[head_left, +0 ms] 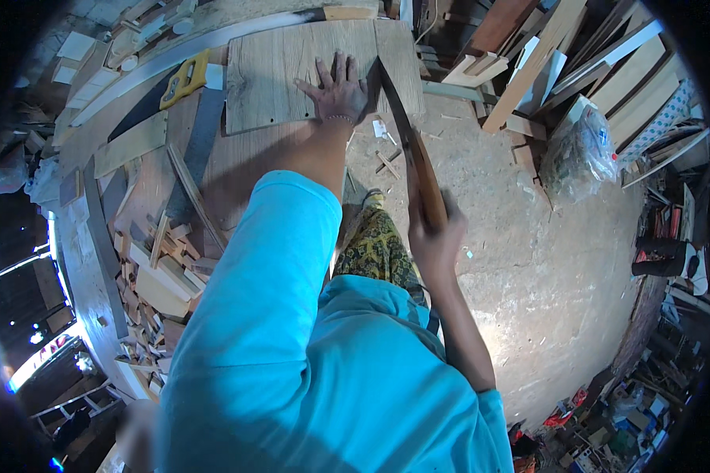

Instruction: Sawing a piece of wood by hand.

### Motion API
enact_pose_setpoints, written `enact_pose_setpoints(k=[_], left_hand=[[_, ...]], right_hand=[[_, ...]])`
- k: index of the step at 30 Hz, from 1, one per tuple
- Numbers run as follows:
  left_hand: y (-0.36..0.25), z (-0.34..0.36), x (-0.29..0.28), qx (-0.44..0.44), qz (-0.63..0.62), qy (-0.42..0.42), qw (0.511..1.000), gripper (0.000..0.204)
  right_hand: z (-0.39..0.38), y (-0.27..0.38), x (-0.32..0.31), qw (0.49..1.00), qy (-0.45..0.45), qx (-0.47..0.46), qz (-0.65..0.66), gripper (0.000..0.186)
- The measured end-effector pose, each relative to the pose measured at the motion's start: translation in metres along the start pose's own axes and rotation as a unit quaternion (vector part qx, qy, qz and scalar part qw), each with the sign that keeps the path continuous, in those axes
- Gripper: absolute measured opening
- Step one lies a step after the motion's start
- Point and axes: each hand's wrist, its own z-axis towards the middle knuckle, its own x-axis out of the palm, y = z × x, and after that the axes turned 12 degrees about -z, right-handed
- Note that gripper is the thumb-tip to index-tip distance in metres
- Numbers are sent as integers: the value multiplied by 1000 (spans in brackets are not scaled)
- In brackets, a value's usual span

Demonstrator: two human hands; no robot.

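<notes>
1. Down onto the worktop [241,162] first: brown, partly in shadow, stretching off to the left among loose strips of wood.
2. Up at the left now, to a yellow-handled handsaw [183,80], lying idle with its dark blade slanting away to the lower left.
3. Below that, into a heap of wood offcuts [170,276], jumbled every which way.
4. Across to the concrete floor [544,299], worn, blotchy, sprinkled with scraps; and further up, to leaning planks [536,63] crowding the upper right, near a clear plastic bag [584,154].
5. And here, at the top of the view, to the board [272,71]: broad, flat, grey-brown with a streaky grain, dark spots along the near edge, a straight line crossing toward the right end.
6. Pressed flat on that board, the left grip [341,96], with fingers fanned wide, just left of the line.
7. Wrapped firmly round a brown wooden handle, the right grip [438,236], holding a saw [398,110]: long, dark, tapering, tip at the line. Impossible to tell how deep.
</notes>
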Motion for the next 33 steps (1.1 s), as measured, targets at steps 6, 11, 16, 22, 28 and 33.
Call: enact_pose_setpoints(k=[6, 11, 16, 22, 28, 33], left_hand=[[0, 2, -3, -13, -20, 25, 999, 53], [-6, -3, -12, -17, -38, 42, 998, 55], [-4, -2, -7, 3, -1, -17, 1000, 54], [3, 4, 1, 0, -3, -5, 1000, 50], [1, 3, -4, 5, 50, 26, 998, 52], [-4, -3, -3, 3, -30, -31, 999, 53]], right_hand=[[37, -10, 40, 997, -20, 31, 65, 17], [-18, 8, -15, 996, 17, 49, 68, 15], [-32, -2, -20, 998, -45, 5, 52, 14], [60, -11, 58, 996, -51, -8, 68, 22], [-1, 4, 13, 999, -5, 10, 42, 19], [-50, 4, -20, 993, 25, 86, 83, 15]])
